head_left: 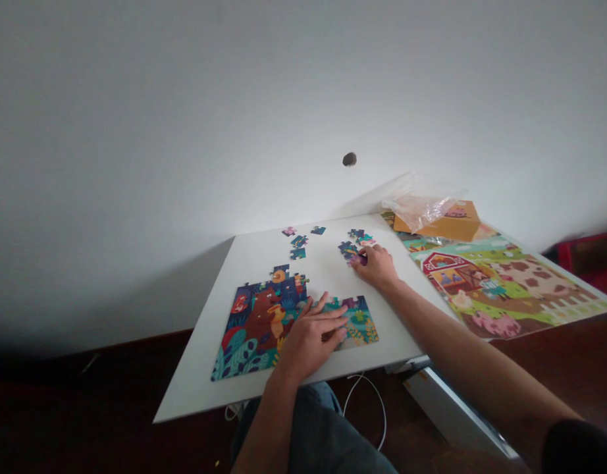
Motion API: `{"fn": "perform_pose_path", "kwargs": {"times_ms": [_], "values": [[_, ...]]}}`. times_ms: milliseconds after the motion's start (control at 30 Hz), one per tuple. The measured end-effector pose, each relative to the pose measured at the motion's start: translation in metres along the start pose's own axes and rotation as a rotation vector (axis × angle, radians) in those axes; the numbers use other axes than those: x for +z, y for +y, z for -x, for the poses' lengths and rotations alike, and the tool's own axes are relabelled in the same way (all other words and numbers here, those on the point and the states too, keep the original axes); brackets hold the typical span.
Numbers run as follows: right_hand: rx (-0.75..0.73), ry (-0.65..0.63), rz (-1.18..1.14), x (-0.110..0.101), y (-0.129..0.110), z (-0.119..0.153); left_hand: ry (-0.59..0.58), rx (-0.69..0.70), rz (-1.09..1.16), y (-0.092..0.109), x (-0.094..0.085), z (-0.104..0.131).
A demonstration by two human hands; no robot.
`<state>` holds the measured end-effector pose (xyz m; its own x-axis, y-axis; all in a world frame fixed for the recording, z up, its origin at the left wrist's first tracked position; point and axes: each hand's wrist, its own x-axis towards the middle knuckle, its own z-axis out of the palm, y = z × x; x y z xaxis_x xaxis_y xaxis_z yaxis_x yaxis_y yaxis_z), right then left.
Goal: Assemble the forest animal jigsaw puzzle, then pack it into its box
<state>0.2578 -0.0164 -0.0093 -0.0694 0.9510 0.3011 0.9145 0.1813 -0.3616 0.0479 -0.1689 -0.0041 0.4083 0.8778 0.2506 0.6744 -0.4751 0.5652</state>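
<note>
On the white table (199,368) lies a partly joined puzzle (257,322) with a bear and blue plants. My left hand (313,336) rests flat across its middle, fingers spread. Farther back on the right, my right hand (375,263) has its fingers pressed together at a purple puzzle piece (357,260). Dark blue pieces (347,249) lie just beside those fingertips, and more (355,233) are behind them. Several loose pieces, among them a pink one (289,231) and a blue one (298,253), lie behind the joined part.
A farm picture sheet (521,280) covers the right side, with an orange card (461,227) and a clear plastic bag (422,204) at its back. A wall (185,131) rises behind the table. A white cable (384,415) hangs below the front edge.
</note>
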Motion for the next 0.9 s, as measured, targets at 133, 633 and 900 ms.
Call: {"fn": "perform_pose_path", "kwargs": {"times_ms": [133, 633, 900], "values": [[-0.053, 0.057, -0.100, 0.006, 0.001, -0.001, 0.310, -0.127, 0.293, -0.009, -0.007, 0.004], [-0.209, -0.093, -0.407, 0.008, -0.012, 0.004, 0.299, -0.471, -0.572, -0.113, -0.042, -0.101], [-0.276, -0.151, -0.139, 0.003, -0.013, 0.003, 0.270, -0.439, -0.503, -0.119, -0.043, -0.095]]}}
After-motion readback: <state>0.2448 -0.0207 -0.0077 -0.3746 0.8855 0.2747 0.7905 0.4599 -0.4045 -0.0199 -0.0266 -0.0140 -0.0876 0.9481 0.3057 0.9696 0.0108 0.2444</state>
